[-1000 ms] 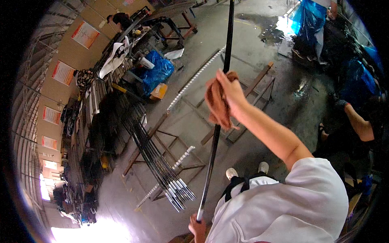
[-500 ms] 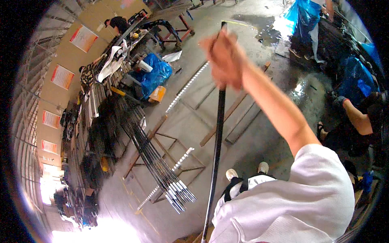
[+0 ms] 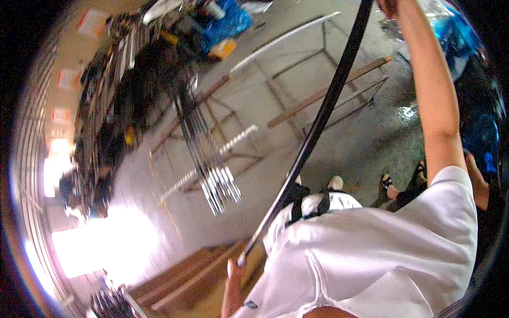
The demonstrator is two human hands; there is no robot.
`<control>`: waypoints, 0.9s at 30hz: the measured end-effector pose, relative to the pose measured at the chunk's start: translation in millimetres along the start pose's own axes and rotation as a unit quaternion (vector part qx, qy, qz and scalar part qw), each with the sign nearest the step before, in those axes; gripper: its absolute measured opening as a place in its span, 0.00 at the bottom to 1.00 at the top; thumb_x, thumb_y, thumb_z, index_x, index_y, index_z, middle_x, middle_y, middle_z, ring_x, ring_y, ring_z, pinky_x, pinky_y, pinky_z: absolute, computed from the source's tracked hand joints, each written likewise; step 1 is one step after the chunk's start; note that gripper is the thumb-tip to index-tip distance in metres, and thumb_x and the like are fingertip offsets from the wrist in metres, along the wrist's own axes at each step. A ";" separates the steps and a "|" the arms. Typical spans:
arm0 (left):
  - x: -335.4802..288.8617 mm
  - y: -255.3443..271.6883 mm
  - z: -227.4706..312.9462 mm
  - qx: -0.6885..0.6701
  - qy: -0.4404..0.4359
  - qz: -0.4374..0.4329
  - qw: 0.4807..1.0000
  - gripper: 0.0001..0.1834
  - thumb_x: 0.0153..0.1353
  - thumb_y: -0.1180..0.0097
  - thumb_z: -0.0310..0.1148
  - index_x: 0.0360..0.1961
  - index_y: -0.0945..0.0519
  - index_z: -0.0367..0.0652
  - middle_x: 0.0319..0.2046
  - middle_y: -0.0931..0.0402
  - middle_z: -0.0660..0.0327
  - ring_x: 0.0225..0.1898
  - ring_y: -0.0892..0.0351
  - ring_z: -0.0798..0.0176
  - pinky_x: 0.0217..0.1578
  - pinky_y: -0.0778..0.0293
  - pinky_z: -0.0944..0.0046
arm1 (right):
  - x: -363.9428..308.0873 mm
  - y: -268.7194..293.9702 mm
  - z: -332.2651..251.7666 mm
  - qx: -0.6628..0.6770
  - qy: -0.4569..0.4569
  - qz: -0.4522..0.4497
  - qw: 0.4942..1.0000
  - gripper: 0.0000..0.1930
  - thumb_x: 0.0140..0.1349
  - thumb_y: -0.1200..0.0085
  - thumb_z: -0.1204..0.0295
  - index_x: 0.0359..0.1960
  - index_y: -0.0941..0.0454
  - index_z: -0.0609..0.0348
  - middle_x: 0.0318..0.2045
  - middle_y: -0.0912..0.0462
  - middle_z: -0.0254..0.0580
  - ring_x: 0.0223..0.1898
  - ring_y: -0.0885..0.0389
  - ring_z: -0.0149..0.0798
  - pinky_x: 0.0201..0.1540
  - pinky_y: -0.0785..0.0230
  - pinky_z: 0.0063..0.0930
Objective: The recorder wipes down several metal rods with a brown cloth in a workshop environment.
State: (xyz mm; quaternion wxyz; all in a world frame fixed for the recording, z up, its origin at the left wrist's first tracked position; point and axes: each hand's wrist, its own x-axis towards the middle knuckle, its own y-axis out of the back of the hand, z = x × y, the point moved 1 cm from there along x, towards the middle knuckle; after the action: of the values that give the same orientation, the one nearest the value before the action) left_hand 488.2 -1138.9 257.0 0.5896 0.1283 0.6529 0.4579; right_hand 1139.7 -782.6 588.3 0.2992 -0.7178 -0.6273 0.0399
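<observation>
A long dark rod [image 3: 318, 127] runs slantwise from low in the middle up to the top edge. My left hand [image 3: 232, 283] grips its lower end beside my white shirt. My right arm is stretched up high. My right hand [image 3: 389, 5] reaches the top rim right next to the rod and is mostly cut off, so its grip is hidden. No cloth shows in it at this moment.
A bundle of thin steel rods [image 3: 207, 164] lies across metal trestles [image 3: 297, 74] on the concrete floor, with pale ribbed bars [image 3: 233, 140] beside it. A blue bag [image 3: 228, 24] sits far off. Another person's sandalled feet [image 3: 403, 183] stand at right. Wooden planks [image 3: 180, 281] lie at lower left.
My right hand has slid up the rod from its middle to the top rim, and the brown cloth it held has gone from view. The view has tilted and the rod leans more.
</observation>
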 end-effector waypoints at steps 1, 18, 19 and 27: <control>1.6 7.3 14.9 -0.004 -0.012 -0.008 1.000 0.17 0.48 0.41 0.41 0.22 0.24 0.35 0.14 0.30 0.55 0.18 0.30 0.62 0.22 0.34 0.57 | -2.6 -10.0 2.1 0.045 -0.009 -0.176 0.983 0.26 0.63 0.68 0.46 0.11 0.42 0.46 0.07 0.44 0.29 0.03 0.51 0.32 0.08 0.58 0.27; -6.9 106.3 349.1 -0.267 -0.287 0.075 0.917 0.24 0.49 0.41 0.38 0.48 0.30 0.47 0.28 0.24 0.50 0.32 0.24 0.49 0.33 0.29 0.58 | -191.6 -144.7 216.9 0.017 -0.107 0.024 0.994 0.09 0.53 0.44 0.71 0.21 0.29 0.59 0.16 0.29 0.30 0.19 0.32 0.25 0.20 0.39 0.21; 0.1 98.2 334.6 -0.239 -0.249 0.056 0.937 0.23 0.49 0.41 0.39 0.47 0.31 0.47 0.27 0.25 0.50 0.31 0.24 0.48 0.32 0.29 0.58 | -178.2 -141.2 203.0 0.000 -0.133 0.044 0.990 0.04 0.53 0.46 0.74 0.25 0.29 0.58 0.21 0.25 0.32 0.25 0.26 0.25 0.27 0.33 0.19; 20.8 26.4 278.4 -0.272 -0.268 0.152 0.912 0.15 0.55 0.44 0.35 0.37 0.35 0.43 0.18 0.28 0.53 0.20 0.28 0.49 0.25 0.32 0.55 | -82.9 -139.5 86.7 -0.023 -0.161 0.078 0.984 0.22 0.52 0.45 0.51 0.35 0.33 0.56 0.30 0.28 0.42 0.30 0.29 0.37 0.33 0.33 0.33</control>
State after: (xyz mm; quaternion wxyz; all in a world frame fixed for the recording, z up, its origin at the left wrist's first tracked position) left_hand 719.8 -985.3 295.1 0.6778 0.1783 0.2935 0.6501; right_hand 962.5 -821.6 557.9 0.1737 -0.7558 -0.6100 0.1632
